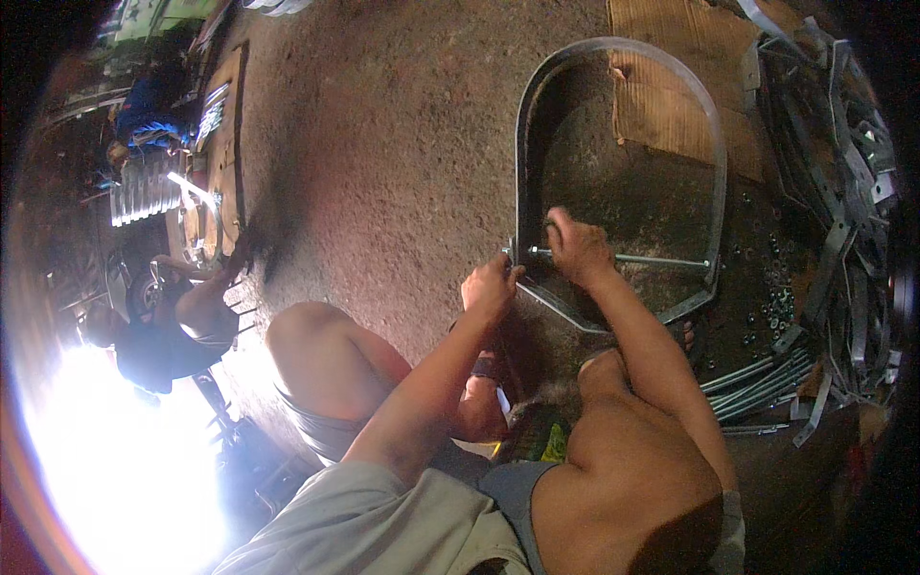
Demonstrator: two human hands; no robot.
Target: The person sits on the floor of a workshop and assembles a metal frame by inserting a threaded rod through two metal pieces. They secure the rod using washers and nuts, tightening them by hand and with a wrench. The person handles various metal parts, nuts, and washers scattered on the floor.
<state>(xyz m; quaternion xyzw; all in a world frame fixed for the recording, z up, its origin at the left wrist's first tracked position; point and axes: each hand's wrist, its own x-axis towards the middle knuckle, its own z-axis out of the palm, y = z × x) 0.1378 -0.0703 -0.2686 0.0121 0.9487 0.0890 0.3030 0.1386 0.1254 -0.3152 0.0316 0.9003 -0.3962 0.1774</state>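
A large U-shaped flat metal strap lies on the floor in front of me, its curved end away from me. A bent metal piece joins its two sides at the near end. Across the strap runs a thin threaded rod, with a nut near its left end. My left hand is closed at the strap's left side, where the rod end comes through; its fingertips are partly hidden. Inside the frame, my right hand is closed over the rod, fingers curled, covering part of it.
Flattened cardboard lies under the strap's far right. Loose nuts and a bundle of rods sit to the right, beside a pile of bent metal straps. Another person sits at the left near a board with metal parts.
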